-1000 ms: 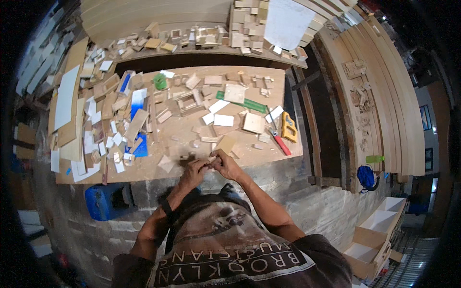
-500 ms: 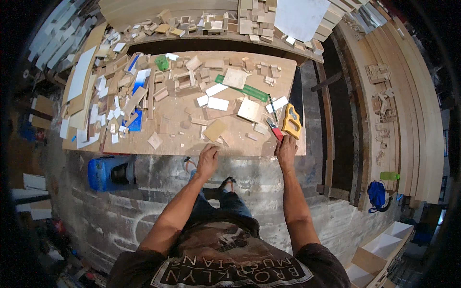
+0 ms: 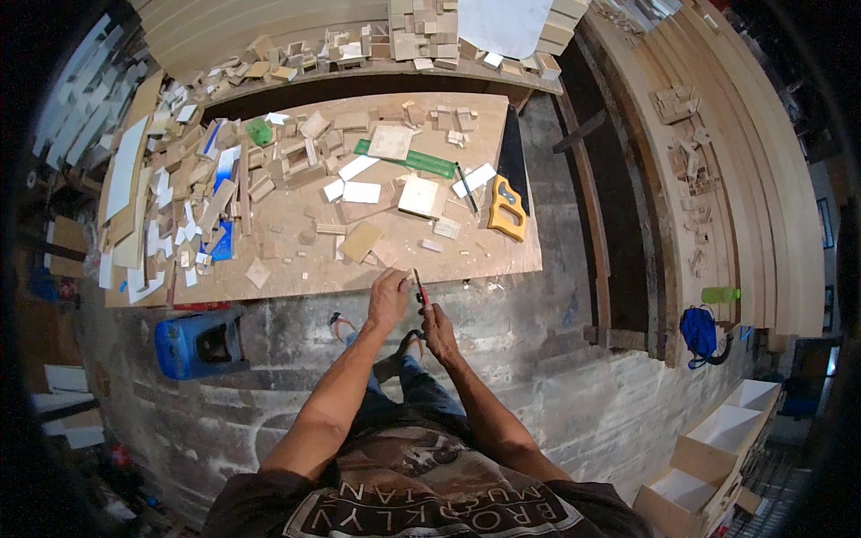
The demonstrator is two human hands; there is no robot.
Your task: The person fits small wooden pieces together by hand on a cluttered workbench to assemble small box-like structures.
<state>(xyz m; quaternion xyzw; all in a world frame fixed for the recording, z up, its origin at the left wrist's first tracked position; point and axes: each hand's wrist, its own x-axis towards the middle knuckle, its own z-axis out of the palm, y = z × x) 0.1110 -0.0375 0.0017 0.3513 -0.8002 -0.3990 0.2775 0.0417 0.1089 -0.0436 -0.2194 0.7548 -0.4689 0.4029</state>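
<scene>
My left hand (image 3: 387, 291) is closed on a small pale piece (image 3: 406, 276), probably wood, just off the near edge of the plywood bench (image 3: 323, 283). Beside it, my right hand (image 3: 437, 327) grips a red-handled tool (image 3: 424, 292) with its narrow dark metal end pointing up. A yellow board (image 3: 360, 240) lies on the bench above my hands, among scattered wood offcuts, white pieces (image 3: 361, 193) and a green strip (image 3: 430, 161). A handsaw with a yellow handle (image 3: 507, 220) lies at the bench's right side.
A shelf (image 3: 296, 76) of small wooden parts runs behind the bench. Long boards (image 3: 753, 197) stand at the right. On the floor are a blue plastic container (image 3: 179, 348) and an open box with white compartments (image 3: 682, 489); a blue bag (image 3: 698, 336) is at the right.
My right hand picked up the red-handled tool from the bench's right and brought it down and left beside my left hand. My left hand moved slightly from where both worked earlier.
</scene>
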